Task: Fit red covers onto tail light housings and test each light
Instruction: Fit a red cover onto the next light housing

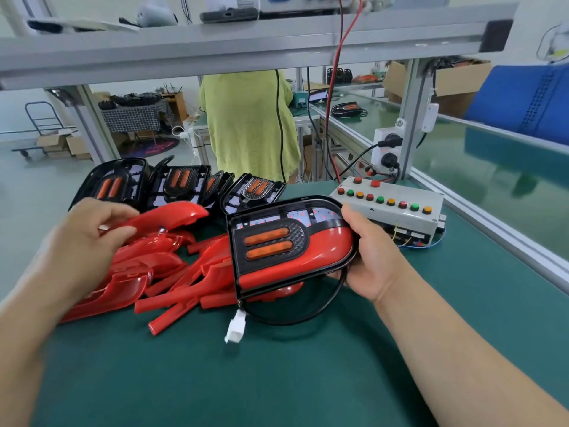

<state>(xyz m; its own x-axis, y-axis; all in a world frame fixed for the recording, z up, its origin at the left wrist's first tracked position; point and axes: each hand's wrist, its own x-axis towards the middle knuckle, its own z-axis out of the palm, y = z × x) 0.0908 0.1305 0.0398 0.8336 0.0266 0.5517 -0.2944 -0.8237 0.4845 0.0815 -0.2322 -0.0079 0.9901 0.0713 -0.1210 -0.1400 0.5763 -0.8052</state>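
Observation:
My right hand (368,257) grips the right end of a black tail light housing (289,238), held above the green table (277,380). The housing has two orange reflectors and a red cover seated along its lower half. A black cable hangs from it and ends in a white connector (235,329) over the table. My left hand (92,238) pinches a loose red cover (172,215) at the top of the pile of red covers (147,272). Several bare black housings (172,183) stand in a row behind the pile.
A grey test box with red, green and yellow buttons (389,208) sits at the right, wired by red and black leads. A person in a yellow-green shirt (249,124) stands behind the bench. An aluminium shelf frame (246,41) runs overhead, and a conveyor rail (508,229) borders the right side.

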